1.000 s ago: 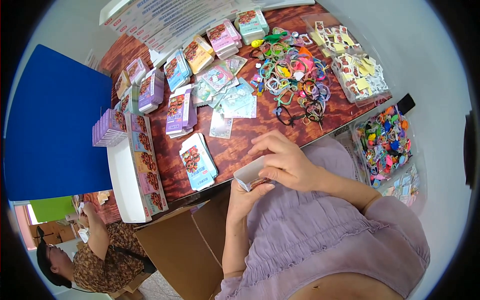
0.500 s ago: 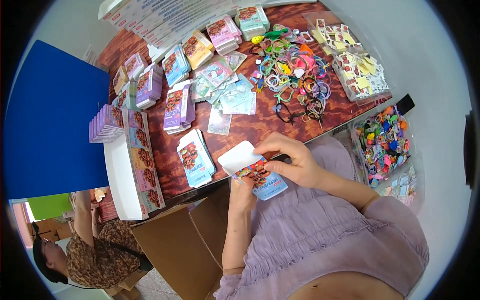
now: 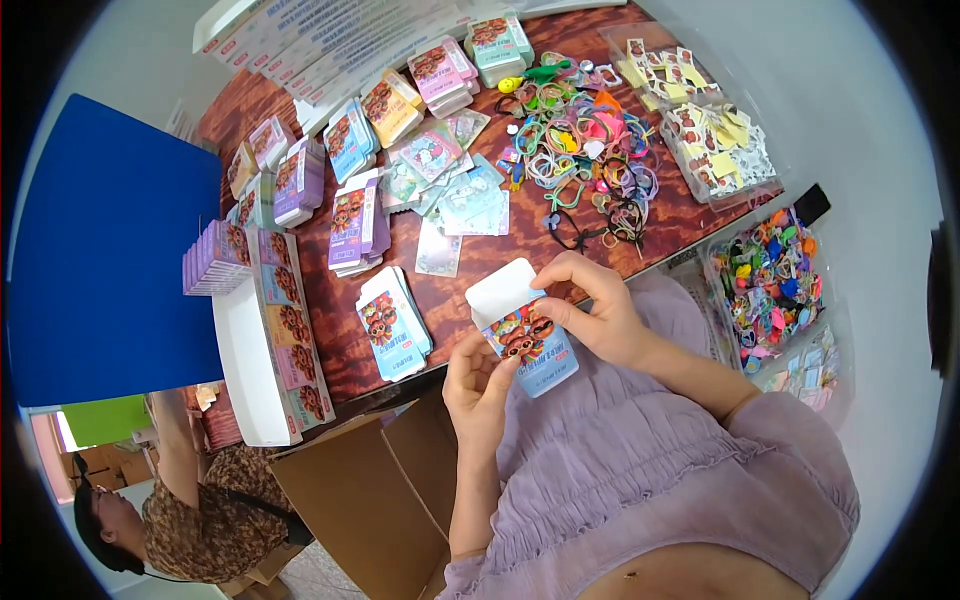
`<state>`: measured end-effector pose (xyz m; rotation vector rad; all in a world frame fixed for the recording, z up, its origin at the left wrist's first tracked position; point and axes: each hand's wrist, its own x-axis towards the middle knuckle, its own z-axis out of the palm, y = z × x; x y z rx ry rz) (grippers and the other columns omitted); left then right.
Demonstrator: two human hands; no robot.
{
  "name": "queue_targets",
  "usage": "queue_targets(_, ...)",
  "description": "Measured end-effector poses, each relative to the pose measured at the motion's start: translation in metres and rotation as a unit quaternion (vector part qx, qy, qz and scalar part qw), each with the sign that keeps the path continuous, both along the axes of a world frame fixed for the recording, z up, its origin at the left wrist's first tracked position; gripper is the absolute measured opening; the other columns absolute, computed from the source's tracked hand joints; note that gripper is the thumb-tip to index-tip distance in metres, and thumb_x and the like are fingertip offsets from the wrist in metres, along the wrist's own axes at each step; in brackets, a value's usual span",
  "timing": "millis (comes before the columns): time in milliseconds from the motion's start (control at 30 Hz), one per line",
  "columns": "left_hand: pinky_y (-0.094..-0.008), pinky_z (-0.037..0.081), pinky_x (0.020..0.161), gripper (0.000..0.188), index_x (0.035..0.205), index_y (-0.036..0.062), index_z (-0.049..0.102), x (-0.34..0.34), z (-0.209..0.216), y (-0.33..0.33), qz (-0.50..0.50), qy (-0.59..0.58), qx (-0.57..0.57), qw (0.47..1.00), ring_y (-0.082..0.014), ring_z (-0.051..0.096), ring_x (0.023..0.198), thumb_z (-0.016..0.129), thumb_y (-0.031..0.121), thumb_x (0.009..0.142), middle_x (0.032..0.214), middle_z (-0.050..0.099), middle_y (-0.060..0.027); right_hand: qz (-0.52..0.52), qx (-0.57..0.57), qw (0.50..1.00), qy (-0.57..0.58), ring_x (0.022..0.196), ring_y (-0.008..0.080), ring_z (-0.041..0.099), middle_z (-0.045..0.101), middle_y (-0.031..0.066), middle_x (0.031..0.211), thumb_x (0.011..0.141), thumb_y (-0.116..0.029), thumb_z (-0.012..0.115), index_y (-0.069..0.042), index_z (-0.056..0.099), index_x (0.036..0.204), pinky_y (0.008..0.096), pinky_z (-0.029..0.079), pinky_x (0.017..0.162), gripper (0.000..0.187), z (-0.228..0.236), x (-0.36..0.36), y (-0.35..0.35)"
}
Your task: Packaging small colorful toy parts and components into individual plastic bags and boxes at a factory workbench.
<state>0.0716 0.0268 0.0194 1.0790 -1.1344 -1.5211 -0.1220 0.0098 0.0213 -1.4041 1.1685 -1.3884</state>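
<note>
Between my two hands is a flat blue card box with a colourful cartoon print and its white flap raised. My left hand grips its left side, thumb across the front. Finger and thumb of my right hand pinch its upper right edge beside the flap. Just left of the hands, a stack of similar blue flat boxes lies on the table. Beyond it are purple flat boxes and loose pastel picture cards.
Colourful hair ties are heaped behind my hands. Clear trays of small cards and trinkets stand at right. A white display box and purple boxes are at left. An open carton sits below; another person works at lower left.
The box has shifted slightly to the right and stands more upright, its flap tilted further up. My left fingers now show along its left side.
</note>
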Motion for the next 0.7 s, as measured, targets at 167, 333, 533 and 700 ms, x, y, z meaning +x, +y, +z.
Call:
queue_targets(167,-0.0312,0.055,0.076,0.054,0.138,-0.0008,0.051,-0.002,0.01,0.006,0.03,-0.214,-0.166,0.962,-0.0173,0.066,0.093,0.068,-0.007,0.087,0.106,0.065,-0.0116,0.015,-0.009,0.999,-0.029,0.079,0.0104,0.063,0.065,0.0042,0.092,0.089,-0.008,0.07,-0.001,0.063,0.102,0.0255,0.05,0.066,0.016,-0.001,-0.001,0.0)
queue_targets(333,-0.0322,0.056,0.073,0.061,0.14,0.0032,0.051,0.006,0.016,0.0,-0.014,-0.317,-0.238,0.918,-0.0193,0.066,0.089,0.068,-0.009,0.083,0.104,0.064,-0.0131,0.062,0.046,0.995,-0.063,0.083,0.011,0.063,0.064,0.005,0.095,0.09,-0.005,0.068,0.001,0.064,0.1,0.025,0.051,0.07,0.013,-0.005,-0.007,0.0)
queue_targets(533,-0.0297,0.056,0.073,0.056,0.135,0.0031,0.054,0.013,0.015,-0.001,-0.056,-0.262,-0.156,0.951,-0.0186,0.066,0.089,0.069,-0.01,0.083,0.108,0.063,-0.0132,0.058,-0.013,0.998,0.008,0.083,0.0116,0.064,0.065,0.0058,0.092,0.088,-0.003,0.069,0.002,0.064,0.099,0.0257,0.052,0.07,0.013,-0.013,-0.01,-0.002)
queue_targets(700,-0.0273,0.057,0.076,0.049,0.13,0.0014,0.055,0.014,0.008,0.001,-0.074,-0.223,-0.112,0.966,-0.0162,0.066,0.091,0.068,-0.009,0.084,0.112,0.063,-0.0112,0.039,0.061,0.99,-0.119,0.087,0.0162,0.065,0.067,0.0081,0.095,0.088,-0.002,0.067,0.002,0.066,0.1,0.0301,0.051,0.075,0.013,-0.001,0.002,0.004)
